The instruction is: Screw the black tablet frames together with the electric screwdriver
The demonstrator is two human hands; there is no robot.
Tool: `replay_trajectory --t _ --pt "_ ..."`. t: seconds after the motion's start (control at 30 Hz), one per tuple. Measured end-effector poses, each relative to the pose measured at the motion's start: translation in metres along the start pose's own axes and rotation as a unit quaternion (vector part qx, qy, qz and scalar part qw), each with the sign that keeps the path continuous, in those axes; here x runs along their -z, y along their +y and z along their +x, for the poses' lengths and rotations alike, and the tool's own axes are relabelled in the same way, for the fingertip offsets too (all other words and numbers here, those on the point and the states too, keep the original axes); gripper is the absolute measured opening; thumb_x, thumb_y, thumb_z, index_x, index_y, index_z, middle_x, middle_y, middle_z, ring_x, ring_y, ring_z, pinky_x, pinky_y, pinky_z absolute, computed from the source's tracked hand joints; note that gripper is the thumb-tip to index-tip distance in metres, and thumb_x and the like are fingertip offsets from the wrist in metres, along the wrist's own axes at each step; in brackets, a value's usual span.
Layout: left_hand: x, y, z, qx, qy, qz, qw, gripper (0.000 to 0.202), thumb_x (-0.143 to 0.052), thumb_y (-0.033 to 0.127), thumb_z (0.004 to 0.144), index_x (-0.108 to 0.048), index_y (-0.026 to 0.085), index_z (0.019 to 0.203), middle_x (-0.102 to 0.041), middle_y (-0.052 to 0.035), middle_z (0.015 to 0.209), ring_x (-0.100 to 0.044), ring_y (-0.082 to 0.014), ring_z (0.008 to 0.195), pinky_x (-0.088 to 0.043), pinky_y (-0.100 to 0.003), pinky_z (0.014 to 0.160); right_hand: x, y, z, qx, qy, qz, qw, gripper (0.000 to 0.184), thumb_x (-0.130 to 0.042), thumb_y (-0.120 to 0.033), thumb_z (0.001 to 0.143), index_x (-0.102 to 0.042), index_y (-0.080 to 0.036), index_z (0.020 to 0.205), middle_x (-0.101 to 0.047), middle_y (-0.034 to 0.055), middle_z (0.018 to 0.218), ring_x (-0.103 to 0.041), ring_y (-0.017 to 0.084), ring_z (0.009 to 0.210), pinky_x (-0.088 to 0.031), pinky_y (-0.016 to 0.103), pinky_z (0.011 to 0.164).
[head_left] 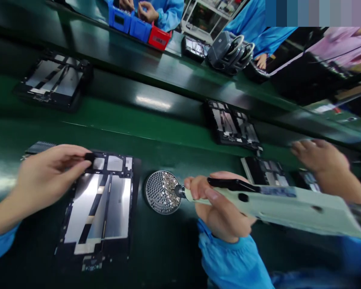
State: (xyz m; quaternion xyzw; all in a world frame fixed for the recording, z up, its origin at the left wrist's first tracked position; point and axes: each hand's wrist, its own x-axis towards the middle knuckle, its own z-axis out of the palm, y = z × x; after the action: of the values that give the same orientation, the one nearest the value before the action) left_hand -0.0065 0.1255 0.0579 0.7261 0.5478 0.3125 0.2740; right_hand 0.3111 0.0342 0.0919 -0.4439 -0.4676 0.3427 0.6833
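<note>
My left hand pinches a small black piece at the upper left corner of an opened tablet. Whether that piece is attached to the tablet, I cannot tell. Silver metal plates and dark ribbon cables show inside the tablet, which lies flat. Wrapped in my right hand is a pale green electric screwdriver with a black lever. Its tip points left into a round metal dish with holes, and many tiny screws lie on the dish's right side.
Another person's hand is at the right, beside more opened tablets. Further devices lie on the green belt, including one at the left and a pair. Across it stand blue bins, a red bin and other workers.
</note>
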Motion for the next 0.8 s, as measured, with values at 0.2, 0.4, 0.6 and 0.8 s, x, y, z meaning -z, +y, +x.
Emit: replay_trajectory --t 0.2,0.4,0.6,0.8 --pt "-0.068 0.027 0.039 -0.163 -0.079 -0.011 0.984 0.018 -0.059 0.023 0.088 -0.074 0.021 0.097 -0.077 -0.0038 0.109 -0.074 -0.0179 0.097 -0.064 -0.03 0.084 0.003 -0.008 0.001 0.02 0.017 0.01 1.0 0.017 -0.072 -0.021 0.081 -0.071 -0.026 0.097 -0.056 -0.0058 0.055 -0.057 0.013 0.052 -0.053 0.036 0.061" --pt "-0.098 0.016 0.047 -0.244 -0.085 0.068 0.964 0.016 -0.06 0.018 0.091 -0.076 0.02 0.094 -0.077 -0.0056 0.106 -0.072 -0.0195 0.101 -0.06 -0.034 0.092 0.005 -0.011 0.003 0.022 0.011 0.017 1.0 0.016 -0.074 -0.022 0.082 -0.072 -0.027 0.097 -0.058 -0.005 0.055 -0.058 0.014 0.052 -0.054 0.037 0.062" --pt "-0.093 0.013 0.045 -0.317 -0.108 0.142 0.932 0.023 -0.056 0.024 0.098 -0.076 0.018 0.09 -0.073 -0.0092 0.106 -0.067 -0.0202 0.097 -0.059 -0.034 0.085 0.006 -0.01 0.004 0.017 0.0 0.014 1.0 0.017 -0.072 -0.021 0.082 -0.072 -0.028 0.097 -0.058 -0.0048 0.054 -0.058 0.015 0.051 -0.053 0.038 0.06" --pt "-0.075 0.018 0.043 -0.384 -0.19 0.191 0.883 0.028 -0.051 0.031 0.101 -0.073 0.017 0.111 -0.071 -0.0101 0.126 -0.062 -0.0292 0.118 -0.048 -0.045 0.103 0.004 -0.01 0.003 0.006 0.019 0.0 1.0 0.017 -0.072 -0.019 0.081 -0.073 -0.027 0.096 -0.059 -0.0044 0.057 -0.057 0.015 0.052 -0.053 0.038 0.061"
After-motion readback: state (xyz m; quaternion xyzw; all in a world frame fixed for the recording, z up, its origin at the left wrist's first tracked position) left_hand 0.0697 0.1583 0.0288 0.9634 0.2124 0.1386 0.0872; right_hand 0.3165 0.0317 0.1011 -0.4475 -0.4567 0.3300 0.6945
